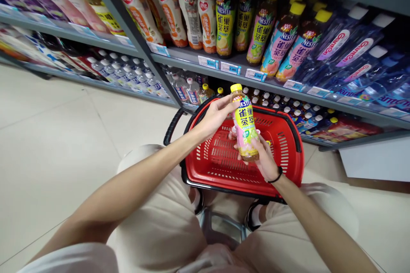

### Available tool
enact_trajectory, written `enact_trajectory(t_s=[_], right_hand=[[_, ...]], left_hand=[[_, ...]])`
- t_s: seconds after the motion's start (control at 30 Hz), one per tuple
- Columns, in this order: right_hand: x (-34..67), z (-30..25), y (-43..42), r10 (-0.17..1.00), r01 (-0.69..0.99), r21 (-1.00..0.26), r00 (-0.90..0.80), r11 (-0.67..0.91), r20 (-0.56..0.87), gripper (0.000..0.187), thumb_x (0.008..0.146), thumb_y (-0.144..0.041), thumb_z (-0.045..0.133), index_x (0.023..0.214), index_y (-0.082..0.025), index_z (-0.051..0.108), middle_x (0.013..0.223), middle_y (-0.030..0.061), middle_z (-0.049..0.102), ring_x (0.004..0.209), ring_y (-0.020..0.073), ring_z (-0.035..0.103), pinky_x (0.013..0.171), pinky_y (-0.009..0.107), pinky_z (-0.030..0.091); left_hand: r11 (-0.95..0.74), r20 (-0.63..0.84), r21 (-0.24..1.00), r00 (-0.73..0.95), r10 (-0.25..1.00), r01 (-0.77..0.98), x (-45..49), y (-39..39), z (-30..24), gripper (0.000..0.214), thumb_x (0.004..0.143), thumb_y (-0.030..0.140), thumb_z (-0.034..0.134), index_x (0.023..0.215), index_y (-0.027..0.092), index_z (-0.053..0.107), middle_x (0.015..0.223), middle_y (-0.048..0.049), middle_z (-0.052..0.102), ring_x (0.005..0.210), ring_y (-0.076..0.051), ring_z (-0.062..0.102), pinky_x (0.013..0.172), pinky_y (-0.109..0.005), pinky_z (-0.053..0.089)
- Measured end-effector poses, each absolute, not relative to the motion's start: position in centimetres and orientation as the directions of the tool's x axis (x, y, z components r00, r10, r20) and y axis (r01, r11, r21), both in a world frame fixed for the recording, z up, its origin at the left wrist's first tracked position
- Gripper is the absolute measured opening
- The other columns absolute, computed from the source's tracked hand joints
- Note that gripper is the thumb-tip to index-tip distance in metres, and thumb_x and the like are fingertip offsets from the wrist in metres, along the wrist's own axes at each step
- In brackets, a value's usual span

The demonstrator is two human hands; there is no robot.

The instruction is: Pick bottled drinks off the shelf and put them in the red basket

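A Nestea tea bottle (pixel 245 126) with a yellow cap and a yellow, pink and green label is held slightly tilted above the red shopping basket (pixel 205 170). My right hand (pixel 261 153) is wrapped round its lower part, a dark band on the wrist. Near the cap, the fingers of my left hand (pixel 221 113) rest against the bottle's upper left side. Inside the basket, small items partly show behind the bottle, one a reddish bottle (pixel 232 133); the rest is hidden by the bottle and my right hand.
Ahead, a grey shelf (pixel 179 53) carries more Nestea bottles (pixel 226 21), orange-labelled white-capped bottles (pixel 171 13) and large clear bottles (pixel 346 47). Smaller bottles (pixel 128 70) fill the lower shelf. The basket's black handle (pixel 171 130) juts out left. A stool (pixel 221 226) is under me, between my shoes.
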State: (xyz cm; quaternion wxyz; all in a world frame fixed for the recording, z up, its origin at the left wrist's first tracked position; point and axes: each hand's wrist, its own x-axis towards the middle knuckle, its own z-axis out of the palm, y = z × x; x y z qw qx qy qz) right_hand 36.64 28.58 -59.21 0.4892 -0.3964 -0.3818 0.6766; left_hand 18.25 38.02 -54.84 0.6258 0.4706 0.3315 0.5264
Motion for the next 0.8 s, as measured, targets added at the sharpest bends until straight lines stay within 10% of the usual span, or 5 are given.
enact_trajectory(t_s=[0.27, 0.57, 0.8], right_hand=[[36.7, -58.4, 29.4, 0.972, -0.513, -0.834, -0.208, -0.203, -0.109, 0.041, 0.081, -0.041, 0.087, 0.110, -0.020, 0.067, 0.104, 0.0058, 0.078, 0.085, 0.0228, 0.075, 0.075, 0.038, 0.066], [37.3, -58.2, 29.2, 0.918, -0.474, -0.802, -0.328, -0.363, -0.222, 0.066, 0.084, -0.079, 0.066, 0.105, -0.017, 0.068, 0.073, 0.0056, 0.073, 0.040, 0.0136, 0.054, 0.032, 0.022, 0.037], [37.9, -57.8, 29.4, 0.876, -0.390, -0.790, -0.302, -0.473, -0.375, 0.069, 0.084, -0.087, 0.043, 0.086, -0.021, 0.061, 0.050, -0.0015, 0.054, 0.031, 0.0116, 0.037, 0.031, 0.023, 0.024]], left_hand=[[-0.068, 0.075, 0.950, 0.009, 0.997, -0.304, 16.5, 38.6, -54.6, 0.054, 0.074, 0.052, 0.094, 0.111, 0.018, 0.076, 0.115, -0.0077, 0.076, 0.100, -0.019, 0.071, 0.080, -0.027, 0.057], [-0.049, 0.081, 0.937, 0.078, 0.994, -0.346, 16.3, 37.7, -55.3, 0.051, 0.092, 0.062, 0.074, 0.117, 0.018, 0.075, 0.121, -0.0114, 0.073, 0.112, -0.025, 0.067, 0.083, -0.033, 0.062], [-0.068, 0.110, 0.931, 0.099, 0.989, -0.359, 16.6, 37.4, -55.0, 0.043, 0.084, 0.055, 0.083, 0.104, 0.020, 0.068, 0.112, -0.0063, 0.065, 0.107, -0.021, 0.063, 0.072, -0.027, 0.063]])
